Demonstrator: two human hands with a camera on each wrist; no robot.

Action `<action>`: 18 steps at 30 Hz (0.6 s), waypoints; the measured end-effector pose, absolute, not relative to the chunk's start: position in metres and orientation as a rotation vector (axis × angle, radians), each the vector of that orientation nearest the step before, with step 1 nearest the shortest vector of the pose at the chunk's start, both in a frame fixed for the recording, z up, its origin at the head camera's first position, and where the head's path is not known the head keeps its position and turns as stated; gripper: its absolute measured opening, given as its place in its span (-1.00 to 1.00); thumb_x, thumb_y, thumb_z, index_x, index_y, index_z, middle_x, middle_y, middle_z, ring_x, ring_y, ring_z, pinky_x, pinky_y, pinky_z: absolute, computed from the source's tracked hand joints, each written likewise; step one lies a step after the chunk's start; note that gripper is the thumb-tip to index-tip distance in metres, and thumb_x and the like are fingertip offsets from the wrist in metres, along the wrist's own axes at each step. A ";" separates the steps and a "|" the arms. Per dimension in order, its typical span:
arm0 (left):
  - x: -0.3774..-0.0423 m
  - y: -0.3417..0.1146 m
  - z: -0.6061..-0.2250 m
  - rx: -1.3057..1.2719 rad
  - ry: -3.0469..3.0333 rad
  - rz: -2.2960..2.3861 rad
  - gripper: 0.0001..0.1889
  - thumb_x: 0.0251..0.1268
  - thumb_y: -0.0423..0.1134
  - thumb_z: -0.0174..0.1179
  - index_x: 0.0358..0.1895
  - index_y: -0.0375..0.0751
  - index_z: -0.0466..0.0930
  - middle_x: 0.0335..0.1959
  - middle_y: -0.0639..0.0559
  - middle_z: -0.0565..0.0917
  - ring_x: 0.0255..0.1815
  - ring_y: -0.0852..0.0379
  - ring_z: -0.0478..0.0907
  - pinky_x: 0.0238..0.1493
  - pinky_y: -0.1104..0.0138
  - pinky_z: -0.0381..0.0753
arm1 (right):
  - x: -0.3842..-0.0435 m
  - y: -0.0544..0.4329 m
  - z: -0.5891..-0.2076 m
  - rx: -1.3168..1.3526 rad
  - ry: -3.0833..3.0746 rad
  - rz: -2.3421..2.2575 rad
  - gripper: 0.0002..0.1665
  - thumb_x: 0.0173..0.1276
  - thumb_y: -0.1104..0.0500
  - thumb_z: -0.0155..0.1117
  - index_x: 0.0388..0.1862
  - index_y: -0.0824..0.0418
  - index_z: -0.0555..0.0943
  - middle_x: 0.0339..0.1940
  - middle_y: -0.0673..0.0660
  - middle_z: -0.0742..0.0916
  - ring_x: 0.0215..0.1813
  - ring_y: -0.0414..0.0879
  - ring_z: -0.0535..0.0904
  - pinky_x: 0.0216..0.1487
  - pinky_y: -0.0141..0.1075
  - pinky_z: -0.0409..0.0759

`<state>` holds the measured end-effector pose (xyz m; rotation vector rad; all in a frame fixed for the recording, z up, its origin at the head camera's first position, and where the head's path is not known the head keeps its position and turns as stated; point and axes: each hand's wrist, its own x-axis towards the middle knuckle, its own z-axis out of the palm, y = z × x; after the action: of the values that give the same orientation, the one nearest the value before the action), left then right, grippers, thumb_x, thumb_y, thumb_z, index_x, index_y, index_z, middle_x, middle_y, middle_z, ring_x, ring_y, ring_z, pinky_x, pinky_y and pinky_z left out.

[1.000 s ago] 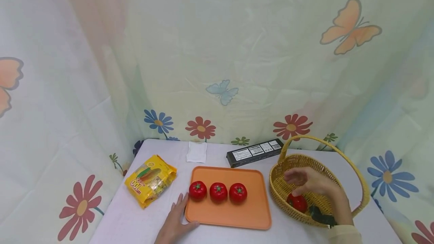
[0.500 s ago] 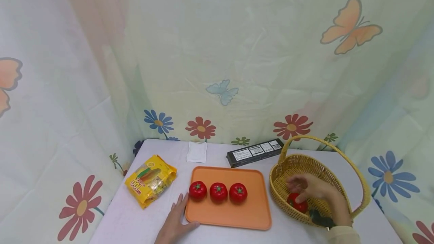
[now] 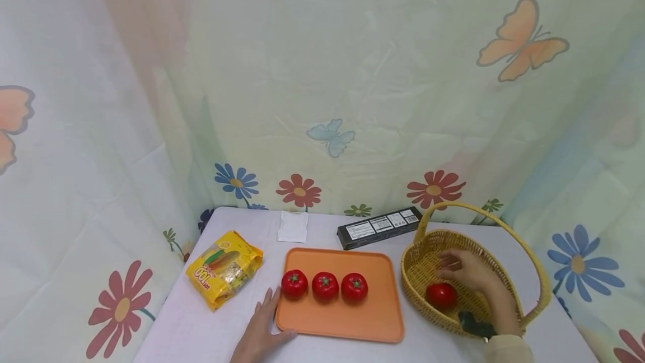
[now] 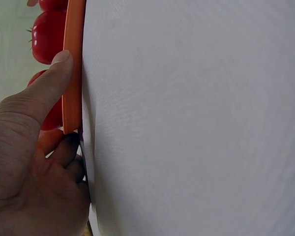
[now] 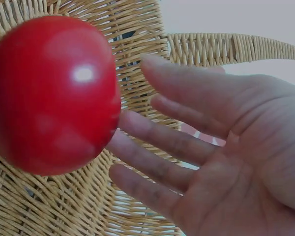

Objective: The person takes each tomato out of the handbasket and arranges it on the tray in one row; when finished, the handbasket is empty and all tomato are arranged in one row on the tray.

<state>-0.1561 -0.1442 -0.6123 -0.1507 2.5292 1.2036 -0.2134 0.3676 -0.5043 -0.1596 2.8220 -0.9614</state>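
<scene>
On the orange tray, three red tomatoes with green stems stand in a row, among them the middle tomato. My left hand lies at the tray's near left corner, fingers stretched along its left side. In the left wrist view, its thumb rests against the front rim. Inside the wicker basket lies another tomato, its smooth red side showing. My right hand hovers just behind that tomato in the basket, fingers spread and slightly bent, with nothing in its grasp.
A yellow snack packet lies left of the tray. Behind the tray are a small white sachet and a long black box. The basket's tall handle arches over on the right. A printed curtain hangs behind the table.
My right hand first lowered to the basket's tomato, then drew back from it toward the far side. The tomato now shows uncovered. My left hand stays in place at the tray.
</scene>
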 end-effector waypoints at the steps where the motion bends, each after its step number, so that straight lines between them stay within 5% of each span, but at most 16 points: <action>1: -0.156 -0.144 -0.612 -0.150 2.531 1.201 0.18 0.04 0.10 0.68 0.73 -0.04 0.21 0.75 -0.30 0.13 0.67 -0.63 -0.04 0.51 -0.57 0.14 | -0.213 0.367 -0.504 -0.162 2.811 -0.973 -0.39 0.39 0.21 0.57 0.25 0.57 0.60 0.01 0.38 0.79 0.07 0.29 0.73 0.10 0.18 0.82; 18: -0.155 -0.143 -0.611 -0.142 2.541 1.207 0.18 0.05 0.09 0.68 0.73 -0.05 0.20 0.75 -0.30 0.13 0.68 -0.63 -0.04 0.52 -0.57 0.13 | -0.204 0.364 -0.507 -0.040 2.570 -1.000 -0.35 0.29 0.18 0.67 0.22 0.53 0.64 0.01 0.24 0.80 0.04 0.10 0.71 0.16 0.12 0.81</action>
<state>-0.1548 -0.1433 -0.6114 -0.1423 2.5407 1.2067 -0.2035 0.3641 -0.5074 -0.0399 2.5701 -1.0002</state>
